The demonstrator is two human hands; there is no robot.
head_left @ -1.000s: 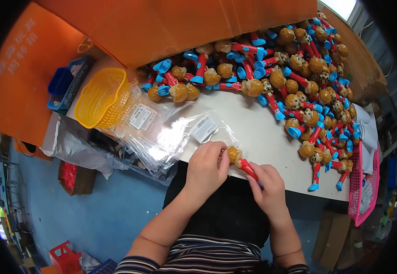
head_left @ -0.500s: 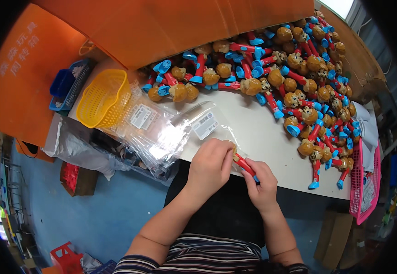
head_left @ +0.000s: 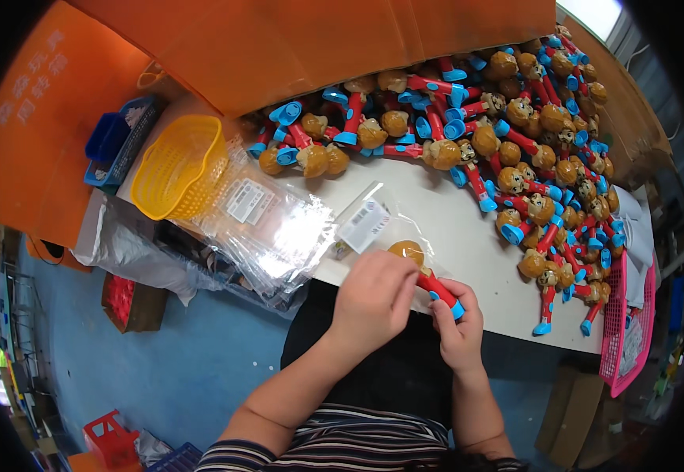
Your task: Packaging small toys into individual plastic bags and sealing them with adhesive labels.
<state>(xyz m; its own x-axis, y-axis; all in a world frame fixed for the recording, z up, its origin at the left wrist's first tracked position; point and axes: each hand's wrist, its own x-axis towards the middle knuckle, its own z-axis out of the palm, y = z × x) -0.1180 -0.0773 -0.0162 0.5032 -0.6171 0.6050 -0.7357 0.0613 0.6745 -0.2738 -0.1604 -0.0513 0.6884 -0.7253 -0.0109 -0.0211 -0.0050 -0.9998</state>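
A toy figure with a brown head, red body and blue foot end lies slantwise between my hands at the table's front edge. My right hand is closed round its red and blue lower part. My left hand has its fingers pinched together beside the figure, at the near edge of a clear plastic bag with a white label. The head appears to be inside the bag; the fingertips' exact hold is partly hidden.
Many similar toy figures are heaped at the back and right. Left stand a stack of clear bags, a yellow basket and blue bins. A pink basket hangs at the right edge; an orange board rises behind.
The figure's brown head now shows past my left hand, up against the bag. My right hand has moved slightly right, and the bag has tilted.
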